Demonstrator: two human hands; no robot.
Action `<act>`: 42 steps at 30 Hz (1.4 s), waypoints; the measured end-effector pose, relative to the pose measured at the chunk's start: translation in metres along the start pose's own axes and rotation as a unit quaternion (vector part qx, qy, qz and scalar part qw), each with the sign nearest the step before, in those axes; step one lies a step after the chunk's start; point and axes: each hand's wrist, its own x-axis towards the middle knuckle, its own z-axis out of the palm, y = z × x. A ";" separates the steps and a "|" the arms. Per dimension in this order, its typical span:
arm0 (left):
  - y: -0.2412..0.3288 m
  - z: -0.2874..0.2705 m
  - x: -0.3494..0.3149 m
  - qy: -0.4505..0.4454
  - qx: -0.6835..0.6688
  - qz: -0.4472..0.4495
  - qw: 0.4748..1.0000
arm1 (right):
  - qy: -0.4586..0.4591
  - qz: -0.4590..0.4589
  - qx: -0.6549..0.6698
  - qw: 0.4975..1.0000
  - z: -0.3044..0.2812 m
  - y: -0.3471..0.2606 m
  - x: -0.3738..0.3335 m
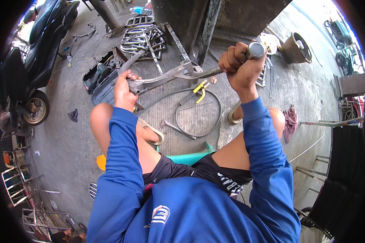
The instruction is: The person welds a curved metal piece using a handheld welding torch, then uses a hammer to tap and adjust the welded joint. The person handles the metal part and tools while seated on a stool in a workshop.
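Observation:
Between my hands I hold up a bent grey metal tube frame (166, 79) with a bracket joined near its middle. My left hand (125, 90) is closed round its left part, beside an open tube end. Higher and to the right, my right hand (243, 67) makes a fist round its right part. A round silver end (256, 50) sticks out above that fist; whether it belongs to the same frame I cannot tell. Beneath the frame, a yellow-jawed welding electrode holder (199, 91) lies on the floor with its looped grey cable (220, 115). A small hammer (178, 129) lies across the loop.
An open tool case (103, 87) holding a power tool stands at the left, by a pile of shiny metal racks (144, 38). A large metal plate structure (182, 24) rises ahead. A bucket (297, 47) stands far right, a scooter (40, 52) far left. A rag (290, 123) lies beside my right knee.

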 end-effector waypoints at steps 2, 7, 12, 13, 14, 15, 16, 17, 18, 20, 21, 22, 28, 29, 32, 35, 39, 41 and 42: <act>-0.005 -0.001 -0.003 0.033 0.014 -0.032 0.999 | -0.029 0.010 -0.008 0.999 0.000 -0.004 -0.002; -0.018 -0.003 -0.002 0.008 0.031 -0.035 0.999 | -0.055 0.000 -0.023 0.998 -0.010 -0.010 -0.008; -0.015 0.001 0.003 -0.045 0.054 0.056 0.996 | -0.053 -0.045 0.010 0.998 -0.027 0.003 -0.014; -0.012 0.003 0.002 -0.060 0.056 0.084 0.993 | -0.017 -0.034 0.071 0.997 -0.030 0.006 -0.012; -0.007 0.004 0.001 -0.063 0.057 0.113 0.990 | -0.065 -0.045 0.133 0.988 -0.034 0.011 -0.011; 0.001 0.005 -0.001 -0.060 0.061 0.131 0.988 | -0.113 -0.062 0.145 0.981 -0.038 0.015 -0.009; 0.008 0.006 -0.003 -0.063 0.066 0.149 0.985 | -0.148 -0.081 0.145 0.975 -0.041 0.023 -0.007; 0.024 0.007 -0.005 -0.110 0.029 0.134 0.985 | -0.101 -0.035 0.189 0.976 -0.047 0.031 -0.009; 0.041 0.009 -0.006 -0.141 -0.013 0.123 0.982 | -0.077 -0.001 0.235 0.969 -0.054 0.040 -0.011; 0.074 0.013 -0.005 -0.167 -0.017 0.159 0.973 | 0.031 -0.011 0.089 0.995 -0.063 0.081 -0.013; 0.093 0.014 -0.004 -0.185 -0.001 0.172 0.968 | 0.152 0.088 -0.112 0.978 -0.069 0.109 -0.018; 0.114 0.018 -0.001 -0.216 0.009 0.190 0.958 | 0.138 0.152 -0.370 0.906 -0.076 0.139 -0.026; 0.200 0.007 0.020 -0.244 0.029 0.244 0.938 | -0.347 0.376 -0.571 0.642 -0.093 0.326 -0.156; 0.208 -0.002 0.024 -0.243 0.023 0.249 0.937 | -0.308 0.369 -0.595 0.644 -0.088 0.351 -0.177; 0.208 -0.048 0.039 -0.144 0.035 0.302 0.942 | -0.193 0.408 -0.639 0.623 -0.085 0.396 -0.226; 0.183 -0.099 0.055 -0.111 0.017 0.278 0.954 | -0.173 0.350 -0.728 0.563 -0.093 0.419 -0.248; 0.124 -0.157 0.070 -0.092 -0.036 0.214 0.972 | -0.208 0.328 -0.773 0.502 -0.112 0.434 -0.252; 0.096 -0.175 0.082 -0.068 -0.052 0.203 0.976 | -0.242 0.329 -0.794 0.450 -0.116 0.436 -0.248; 0.085 -0.182 0.088 -0.059 -0.059 0.197 0.977 | -0.247 0.311 -0.790 0.466 -0.116 0.434 -0.246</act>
